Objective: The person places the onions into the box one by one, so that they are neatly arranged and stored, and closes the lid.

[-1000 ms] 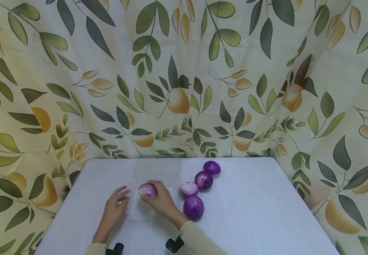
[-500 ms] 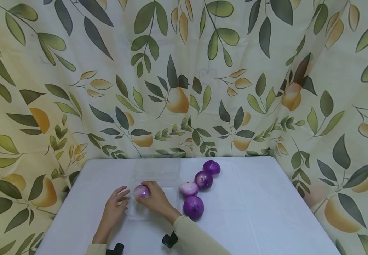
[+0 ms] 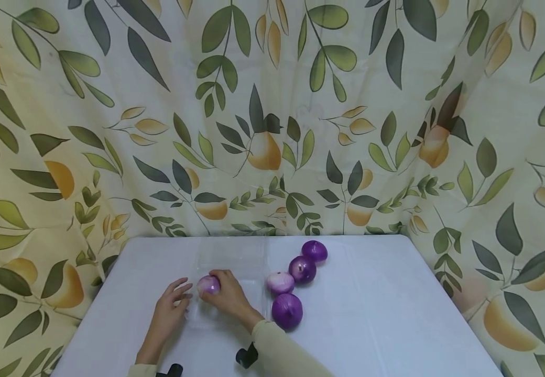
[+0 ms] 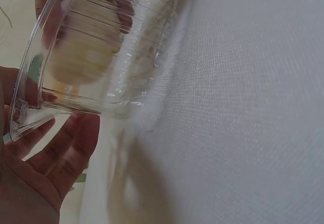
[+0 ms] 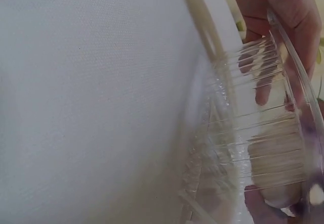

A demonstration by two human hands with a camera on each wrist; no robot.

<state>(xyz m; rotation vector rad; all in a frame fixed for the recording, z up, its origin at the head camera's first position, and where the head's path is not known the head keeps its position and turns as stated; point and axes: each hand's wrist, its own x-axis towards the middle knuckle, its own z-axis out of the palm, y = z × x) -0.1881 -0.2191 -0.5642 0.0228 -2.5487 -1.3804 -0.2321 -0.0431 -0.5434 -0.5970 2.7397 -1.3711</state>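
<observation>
My right hand grips a peeled purple-and-white onion between thumb and fingers, low inside a clear plastic clamshell box. Through the box's ribbed wall, the onion's pale side shows in the right wrist view, and the same onion appears blurred in the left wrist view. My left hand is at the box's left side, its fingers loosely extended; in the left wrist view the fingertips are right at the box's corner. The box's lid lies folded back, away from me.
To the right of the box, several purple onions stand in a slanting row: a near one, a paler one, a dark one and the farthest. A white cloth covers the table; a leaf-patterned curtain hangs behind it.
My right hand has moved a little left with the onion inside the box, mostly in the first half second. My left hand has stayed at the box's side.
</observation>
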